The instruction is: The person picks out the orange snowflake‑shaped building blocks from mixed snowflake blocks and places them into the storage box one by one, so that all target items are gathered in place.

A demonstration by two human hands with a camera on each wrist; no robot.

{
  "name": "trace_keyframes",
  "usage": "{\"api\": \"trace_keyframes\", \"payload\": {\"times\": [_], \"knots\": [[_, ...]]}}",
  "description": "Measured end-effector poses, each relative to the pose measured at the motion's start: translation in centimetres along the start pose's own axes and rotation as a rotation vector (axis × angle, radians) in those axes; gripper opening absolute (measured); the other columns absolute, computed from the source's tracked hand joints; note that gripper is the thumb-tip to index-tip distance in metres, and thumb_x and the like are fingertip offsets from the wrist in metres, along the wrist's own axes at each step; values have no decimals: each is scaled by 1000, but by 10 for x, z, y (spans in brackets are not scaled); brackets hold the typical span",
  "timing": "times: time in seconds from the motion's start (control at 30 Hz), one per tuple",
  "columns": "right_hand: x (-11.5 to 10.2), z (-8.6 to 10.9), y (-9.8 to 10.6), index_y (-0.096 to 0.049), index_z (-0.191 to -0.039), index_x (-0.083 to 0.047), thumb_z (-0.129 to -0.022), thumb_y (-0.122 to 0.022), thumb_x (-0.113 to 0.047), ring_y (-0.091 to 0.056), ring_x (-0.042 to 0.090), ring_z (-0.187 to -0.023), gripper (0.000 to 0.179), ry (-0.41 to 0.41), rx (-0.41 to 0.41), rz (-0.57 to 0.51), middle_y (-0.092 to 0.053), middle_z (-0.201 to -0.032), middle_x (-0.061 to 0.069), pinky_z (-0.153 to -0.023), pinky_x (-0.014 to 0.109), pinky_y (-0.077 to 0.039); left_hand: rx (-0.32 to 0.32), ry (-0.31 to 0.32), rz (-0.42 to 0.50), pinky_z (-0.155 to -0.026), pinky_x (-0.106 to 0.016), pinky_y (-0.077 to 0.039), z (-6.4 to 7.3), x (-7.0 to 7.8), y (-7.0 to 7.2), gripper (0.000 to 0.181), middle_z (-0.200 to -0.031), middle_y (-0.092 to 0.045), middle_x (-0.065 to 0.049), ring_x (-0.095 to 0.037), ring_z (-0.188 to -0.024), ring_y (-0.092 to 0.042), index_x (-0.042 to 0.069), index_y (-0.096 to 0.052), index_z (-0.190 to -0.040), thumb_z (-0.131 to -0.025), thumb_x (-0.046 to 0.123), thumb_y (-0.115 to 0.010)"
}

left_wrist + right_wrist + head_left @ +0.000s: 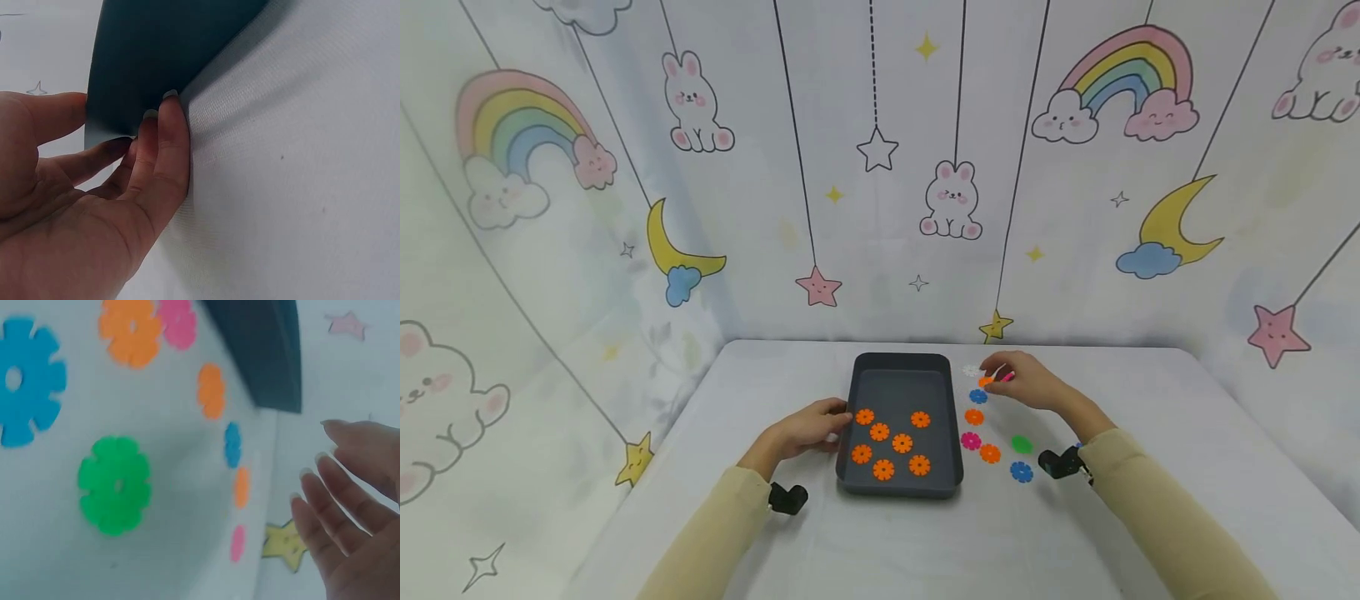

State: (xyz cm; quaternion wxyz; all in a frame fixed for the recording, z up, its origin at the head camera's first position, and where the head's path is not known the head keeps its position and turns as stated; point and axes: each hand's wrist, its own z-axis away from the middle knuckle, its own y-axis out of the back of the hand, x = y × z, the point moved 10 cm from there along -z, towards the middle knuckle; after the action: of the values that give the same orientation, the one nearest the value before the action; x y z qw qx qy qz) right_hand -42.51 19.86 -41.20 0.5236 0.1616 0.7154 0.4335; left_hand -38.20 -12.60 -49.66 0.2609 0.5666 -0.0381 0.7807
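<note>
A dark grey rectangular tray (898, 387) lies on the table with several orange notched plastic discs (902, 443) inside. At its left side my left hand (811, 429) holds the wall; the left wrist view has the thumb at the rim and the fingers against the outer face of the tray (162, 50). My right hand (1026, 379) hovers beyond the tray's far right corner, over an orange disc (986, 382) and beside a pink one (1009, 377). In the right wrist view the fingers of the right hand (356, 500) are relaxed, apart, with nothing between them.
Right of the tray lie more loose discs: a white one (971, 371), a green one (1022, 444), a pink one (971, 441), blue ones (1021, 472) and other orange ones (990, 453). A white cloth (760, 375) covers the table. Behind hangs a patterned curtain (880, 217).
</note>
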Motion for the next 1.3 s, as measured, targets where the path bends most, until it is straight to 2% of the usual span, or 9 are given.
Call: {"api": "trace_keyframes", "payload": {"times": [0.13,0.27,0.43,0.67,0.97,1.3], "knots": [[30,-3,0,-63,-127,6,-96,-71,-10,-61,33,-105,36,-72,46,-17,-65,-118,22,-90,47,-57,0,-4,-2,-98,-45,-56,0,1,0,54,-149,-49,-21,-32,-126,-57,-2,-36,-155,-109,21,-51],[56,-7,-8,-61,-129,7,-97,-70,-12,-59,34,-106,39,-149,49,-50,-64,-119,21,-89,45,-57,3,-4,-7,-97,-46,-56,0,1,0,53,-147,-51,-21,-31,-125,-58,-3,-37,-154,-108,21,-51],[76,-11,-17,-62,-131,3,-97,-69,-16,-58,36,-107,40,-265,52,-61,-64,-118,20,-90,46,-57,3,-4,-7,-98,-47,-56,1,0,-1,53,-148,-50,-21,-32,-126,-57,-2,-37,-154,-108,20,-51],[77,-14,-18,-65,-123,4,-96,-70,-16,-57,35,-104,35,-329,107,-31,-64,-113,20,-94,48,-54,-3,-6,-15,-99,-47,-55,2,2,-2,53,-150,-49,-22,-33,-128,-56,-3,-36,-154,-109,21,-50],[71,-16,-21,-64,-118,9,-97,-69,-16,-54,33,-96,33,-339,122,-4,-62,-105,20,-88,45,-53,-5,-4,-18,-100,-47,-55,3,3,-2,54,-151,-47,-23,-34,-129,-55,-3,-34,-155,-109,22,-50],[73,-17,-17,-63,-116,8,-97,-66,-12,-56,32,-96,28,-353,146,-9,-62,-106,20,-91,45,-53,14,12,-10,-99,-46,-56,2,-1,2,54,-149,-50,-21,-32,-126,-57,-1,-36,-155,-108,22,-51]]}}
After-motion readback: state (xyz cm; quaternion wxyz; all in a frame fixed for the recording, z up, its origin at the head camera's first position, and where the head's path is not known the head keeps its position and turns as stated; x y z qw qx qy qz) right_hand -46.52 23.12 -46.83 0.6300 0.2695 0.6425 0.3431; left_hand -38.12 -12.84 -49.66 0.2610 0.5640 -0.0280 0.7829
